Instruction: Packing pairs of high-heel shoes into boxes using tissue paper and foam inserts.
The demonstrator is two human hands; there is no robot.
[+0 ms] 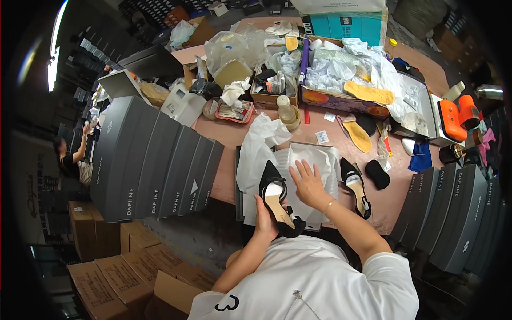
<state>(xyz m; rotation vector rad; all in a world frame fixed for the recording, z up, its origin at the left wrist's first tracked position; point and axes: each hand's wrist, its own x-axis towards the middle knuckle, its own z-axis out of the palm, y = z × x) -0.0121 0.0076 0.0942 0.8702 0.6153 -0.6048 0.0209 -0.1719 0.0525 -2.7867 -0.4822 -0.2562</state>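
A black pointed-toe shoe (273, 194) with a pale insole and an ankle strap is held in my left hand (265, 220), whose fingers wrap round its side. My right hand (309, 186) lies spread on white wrapping paper (304, 154) and holds nothing. The paper lines an open grey shoebox (239, 200) in front of me, and crumpled tissue (261, 133) spills over its far left side. The matching black shoe (353, 184) lies on the pink tabletop (224, 186) to the right of the box. Beside it is a black oval pad (377, 175).
Grey shoeboxes stand in a row on the left (144, 160) and on the right (453, 213). Farther back are a paper-filled carton (341, 106), yellow insoles (357, 133), a bottle (288, 113) and an orange device (453, 120). Brown cartons (117, 282) are stacked lower left. Another person (72, 157) is far left.
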